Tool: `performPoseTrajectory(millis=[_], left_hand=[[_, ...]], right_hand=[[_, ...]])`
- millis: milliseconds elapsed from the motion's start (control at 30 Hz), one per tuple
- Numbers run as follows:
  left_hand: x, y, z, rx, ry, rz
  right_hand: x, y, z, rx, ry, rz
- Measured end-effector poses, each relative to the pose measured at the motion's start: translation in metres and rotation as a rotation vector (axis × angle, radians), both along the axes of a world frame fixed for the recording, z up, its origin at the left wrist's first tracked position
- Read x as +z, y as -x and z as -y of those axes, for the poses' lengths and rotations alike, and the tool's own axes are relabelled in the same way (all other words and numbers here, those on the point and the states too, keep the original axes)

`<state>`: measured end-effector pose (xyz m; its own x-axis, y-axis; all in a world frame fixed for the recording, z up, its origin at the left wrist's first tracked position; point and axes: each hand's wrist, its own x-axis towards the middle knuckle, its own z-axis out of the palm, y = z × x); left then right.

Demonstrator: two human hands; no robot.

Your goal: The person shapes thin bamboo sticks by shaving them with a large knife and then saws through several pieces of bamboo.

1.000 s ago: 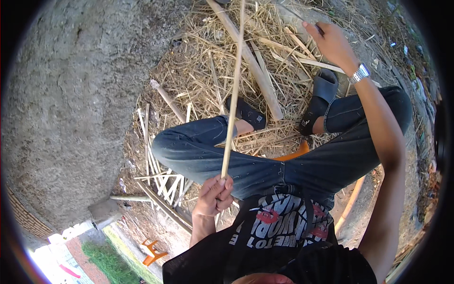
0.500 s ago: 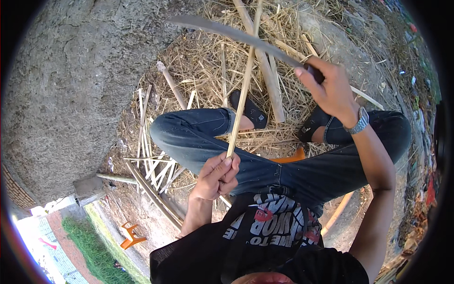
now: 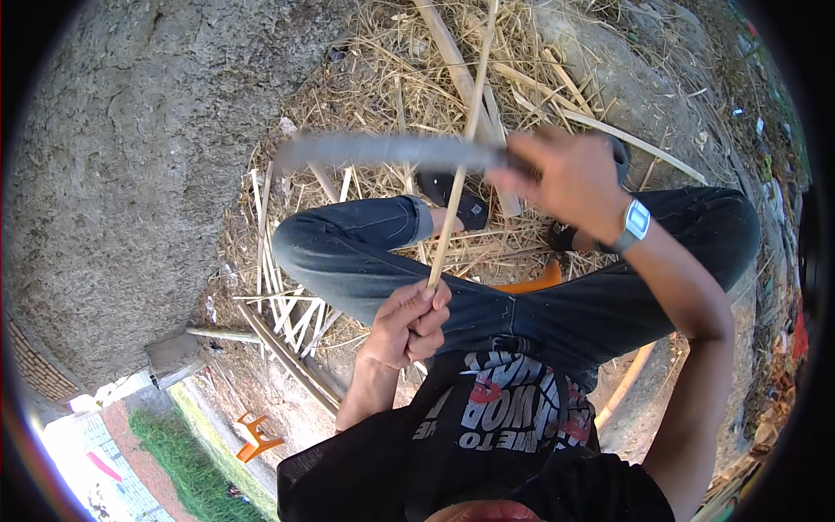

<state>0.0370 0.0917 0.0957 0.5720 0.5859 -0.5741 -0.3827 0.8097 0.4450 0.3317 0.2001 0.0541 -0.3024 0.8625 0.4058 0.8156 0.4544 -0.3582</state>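
Long and pale, a bamboo strip slants up and away from my left hand, whose fingers are wrapped round its near end. My right hand, with a watch at the wrist, is closed on the dark handle of a long machete. The blade is smeared by motion and points left, lying across the strip in the picture. Whether its edge touches the strip I cannot tell. Both hands are in front of my body, above my bent legs in dark jeans.
Split bamboo strips lie in a heap to the left. Thicker bamboo poles and shavings cover the ground ahead. A rough grey wall rises at left. Orange plastic shows between my legs; an orange stool stands lower left.
My right hand has brought the machete down toward me along the strip, and the blade now lies more level. My left hand keeps its hold, shifted slightly right.
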Motion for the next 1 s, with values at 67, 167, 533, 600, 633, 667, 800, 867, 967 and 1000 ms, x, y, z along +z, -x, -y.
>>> performPoseTrajectory(millis=[67,167,533,600,633,667,800,867,967,1000], left_hand=[[-0.005,0.008,0.010,-0.029,0.025,0.029],[-0.007,0.002,0.014,-0.083,-0.091,-0.206],[-0.023,-0.010,-0.002,-0.229,-0.722,-0.843],[-0.019,-0.006,0.009,-0.245,-0.738,-0.916],[-0.019,-0.005,0.014,-0.253,-0.740,-0.908],[-0.019,-0.003,0.018,-0.260,-0.718,-0.896],[-0.028,-0.003,0.016,-0.225,-0.717,-0.902],[-0.024,-0.008,0.009,-0.215,-0.682,-0.971],[-0.028,-0.006,0.001,-0.238,-0.827,-1.073],[-0.029,-0.003,0.002,-0.241,-0.829,-1.074]], right_hand=[[-0.012,-0.025,-0.028,-0.127,0.062,-0.063],[-0.014,-0.049,-0.042,-0.282,0.204,-0.046],[-0.010,0.022,0.014,0.112,-0.005,0.066],[-0.015,-0.009,-0.023,-0.134,0.146,-0.022],[-0.017,-0.027,-0.038,-0.253,0.125,-0.001],[-0.024,-0.045,-0.052,-0.312,0.201,-0.090],[-0.023,-0.035,-0.033,-0.190,0.249,-0.121],[-0.022,-0.001,0.000,-0.063,0.177,-0.111],[-0.017,0.029,0.027,0.178,0.043,-0.011],[-0.015,0.028,0.024,0.176,0.043,-0.013]])
